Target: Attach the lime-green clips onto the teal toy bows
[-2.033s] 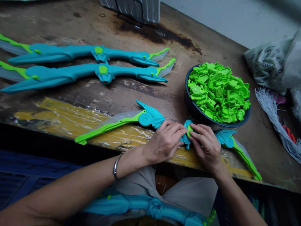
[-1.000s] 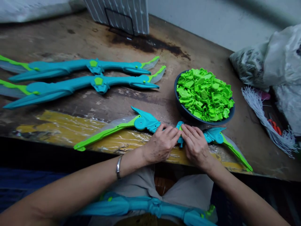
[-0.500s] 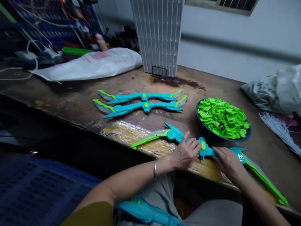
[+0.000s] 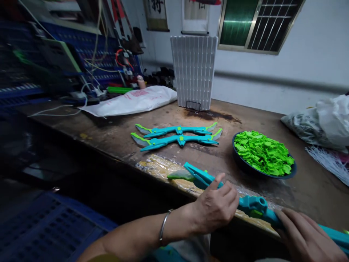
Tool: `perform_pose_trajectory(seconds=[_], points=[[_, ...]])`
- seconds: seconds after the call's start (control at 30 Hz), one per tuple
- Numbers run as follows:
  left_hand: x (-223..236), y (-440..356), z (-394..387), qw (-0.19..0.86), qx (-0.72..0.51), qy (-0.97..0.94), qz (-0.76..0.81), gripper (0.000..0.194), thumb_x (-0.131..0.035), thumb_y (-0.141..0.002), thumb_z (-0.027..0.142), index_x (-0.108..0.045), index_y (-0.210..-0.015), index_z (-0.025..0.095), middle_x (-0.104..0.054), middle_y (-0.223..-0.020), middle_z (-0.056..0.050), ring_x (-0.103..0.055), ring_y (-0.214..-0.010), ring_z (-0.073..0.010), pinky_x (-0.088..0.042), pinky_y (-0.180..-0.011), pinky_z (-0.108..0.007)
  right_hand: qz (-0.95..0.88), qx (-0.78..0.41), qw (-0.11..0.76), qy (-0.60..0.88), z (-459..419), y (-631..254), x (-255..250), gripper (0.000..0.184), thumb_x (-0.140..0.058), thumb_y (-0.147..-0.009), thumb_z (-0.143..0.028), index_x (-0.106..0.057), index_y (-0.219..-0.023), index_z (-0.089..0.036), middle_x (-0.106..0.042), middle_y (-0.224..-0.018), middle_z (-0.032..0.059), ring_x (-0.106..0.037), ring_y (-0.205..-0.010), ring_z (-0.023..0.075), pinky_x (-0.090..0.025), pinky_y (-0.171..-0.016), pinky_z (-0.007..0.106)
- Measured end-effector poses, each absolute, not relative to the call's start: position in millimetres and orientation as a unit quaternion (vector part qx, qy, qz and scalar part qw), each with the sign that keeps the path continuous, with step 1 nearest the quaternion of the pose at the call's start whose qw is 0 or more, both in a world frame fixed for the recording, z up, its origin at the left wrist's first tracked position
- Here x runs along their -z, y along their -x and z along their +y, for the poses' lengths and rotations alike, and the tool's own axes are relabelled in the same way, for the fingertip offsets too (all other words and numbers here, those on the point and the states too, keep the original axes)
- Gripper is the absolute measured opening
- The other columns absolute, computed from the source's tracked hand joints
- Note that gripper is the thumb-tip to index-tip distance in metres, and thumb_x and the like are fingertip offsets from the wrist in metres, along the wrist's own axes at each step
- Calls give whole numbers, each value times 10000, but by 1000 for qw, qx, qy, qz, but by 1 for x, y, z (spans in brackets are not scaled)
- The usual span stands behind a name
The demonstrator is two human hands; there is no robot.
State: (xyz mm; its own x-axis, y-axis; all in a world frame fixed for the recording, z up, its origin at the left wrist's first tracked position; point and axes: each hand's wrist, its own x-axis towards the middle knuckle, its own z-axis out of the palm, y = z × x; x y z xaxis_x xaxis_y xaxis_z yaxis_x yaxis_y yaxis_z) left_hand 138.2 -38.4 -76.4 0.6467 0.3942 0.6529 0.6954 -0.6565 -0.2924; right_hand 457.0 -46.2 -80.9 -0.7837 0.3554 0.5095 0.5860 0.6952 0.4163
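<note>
- The toy bow [image 4: 248,202] is at the lower right of the frame, slanting along the front edge of the table [image 4: 259,118], and its right end runs behind the right hand toward the right side
- The left hand [image 4: 218,207] is clamped around the left arm of this bow, with the first finger lifted a little
- The right hand [image 4: 302,233] holds the other arm near the lower right corner; its fingers are together over the blue plastic, and its thumb I cannot see
- Between the two hands, the middle of the bow shows a round hole on top and a green plate [image 4: 256,213] on its side
- The step in hand, as I judge, is handling and turning the bow with both hands
- The next move calls, I think, for both hands to work together, because the piece is long and its far tip could knock on the table
- In the middle of the frame two other bows lie side by side, the rear bow [image 4: 170,130] and the front bow [image 4: 166,141]
- Right of them stands a dark bowl [image 4: 240,160], heaped with green pieces [image 4: 263,153]
</note>
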Motion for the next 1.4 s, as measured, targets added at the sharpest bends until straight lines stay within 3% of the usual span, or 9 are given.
perform_pose_trajectory(seconds=[0.13, 0.27, 0.37, 0.47, 0.63, 0.73, 1.0, 1.2, 1.4], points=[[77, -139, -47, 275, 290, 860, -316, 236, -455, -998, 87, -681, -1064, 83, -598, -976, -102, -560, -955, -236, -429, -1126, -501, -888, 297, 220, 275, -57, -458, 81, 458, -477, -1019, -342, -563, -1443, -190, -692, -1187, 171, -690, -961, 341, -525, -847, 459], [68, -133, -53, 253, 278, 873, -310, 212, -482, -1006, 104, -671, -1098, 76, -603, -984, -97, -586, -999, -244, -372, -1190, -533, -881, 306, 231, 277, -62, -452, 82, 595, -453, -1028, -289, -392, -1601, -143, -687, -1169, 192, -682, -949, 336, -512, -856, 452], [58, -116, -56, 230, 310, 861, -331, 233, -506, -1052, 180, -649, -1195, 65, -640, -1112, -127, -584, -1157, -272, -283, -1253, -565, -882, 308, 220, 282, -64, -455, 86, 590, -422, -1032, -243, -367, -1605, -110, -669, -1192, 206, -673, -989, 336, -504, -907, 449], [51, -90, -55, 190, 357, 834, -375, 238, -525, -1073, 207, -612, -1262, 92, -661, -1167, -133, -578, -1219, -286, -284, -1250, -574, -882, 308, 199, 296, -67, -460, 90, 509, -383, -1040, -207, -434, -1532, -86, -653, -1229, 206, -664, -1047, 338, -488, -964, 451], [45, -55, -49, 100, 399, 813, -413, 202, -550, -1088, 223, -586, -1272, 146, -636, -1141, -120, -589, -1090, -281, -473, -1007, -472, -890, 305, 159, 301, -70, -457, 82, 440, -349, -1042, -139, -485, -1438, -6, -624, -1240, 249, -633, -1107, 356, -449, -1033, 483], [40, -50, -48, 43, 403, 817, -410, 149, -582, -1081, 236, -627, -1198, 155, -612, -1079, -92, -565, -1017, -264, -467, -891, -411, -890, 305, 159, 298, -71, -448, 73, 491, -335, -1025, -81, -432, -1494, 22, -613, -1238, 266, -617, -1118, 364, -438, -1038, 497], [30, -62, -45, -54, 382, 839, -382, 54, -622, -1037, 147, -676, -1028, 149, -608, -980, -56, -560, -921, -229, -442, -811, -358, -889, 320, 167, 283, -73, -444, 64, 634, -355, -996, -3, -256, -1621, 43, -634, -1238, 282, -632, -1104, 357, -427, -1039, 507], [35, -69, -49, -34, 439, 812, -383, 98, -645, -989, 107, -640, -902, 153, -607, -912, -38, -569, -826, -195, -436, -740, -330, -882, 335, 171, 284, -67, -451, 67, 568, -417, -970, 47, -400, -1538, 28, -637, -1304, 265, -620, -1165, 349, -404, -1094, 518], [33, -71, -49, 15, 434, 820, -372, 107, -596, -1008, 126, -618, -942, 208, -610, -933, -12, -614, -831, -179, -477, -733, -315, -851, 342, 216, 333, -60, -422, 43, 293, -373, -1044, -21, -603, -1225, -32, -713, -1097, 181, -656, -1028, 281, -469, -993, 442]])
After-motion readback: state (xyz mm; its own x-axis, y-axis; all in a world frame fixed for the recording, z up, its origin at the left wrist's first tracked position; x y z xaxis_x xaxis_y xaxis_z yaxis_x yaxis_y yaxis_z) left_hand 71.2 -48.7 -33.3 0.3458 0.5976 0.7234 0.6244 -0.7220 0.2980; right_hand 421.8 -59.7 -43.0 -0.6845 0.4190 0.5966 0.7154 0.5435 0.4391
